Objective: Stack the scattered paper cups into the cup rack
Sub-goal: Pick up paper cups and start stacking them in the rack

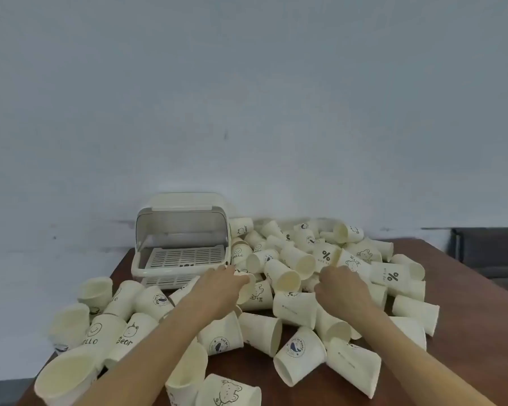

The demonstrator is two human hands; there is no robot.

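Cup rack (pixel 180 244): it sits at about 11 o'clock from my hands, at the far edge of the table (pixel 467 323) against the wall (pixel 247 98). Its domed lid is flipped up and its slatted tray holds no cups that I can see.
Paper cups (pixel 299 309): dozens lie scattered on their sides over the table, from 8 o'clock round to 2 o'clock of my hands, none nested in the rack. The thickest heap is at 1 o'clock, just right of the rack.
My left hand (pixel 222 284): my fingers curl round one cup (pixel 245 288) lying on its side, just in front of the rack's lower drawer (pixel 167 281).
My right hand (pixel 339 284): it rests among the cups at 1 o'clock with its fingers bent under; I cannot tell whether they grip anything.
Printed cups: one near 7 o'clock reads "Bear" (pixel 131 336), and its neighbour reads "HELLO" (pixel 96 332).
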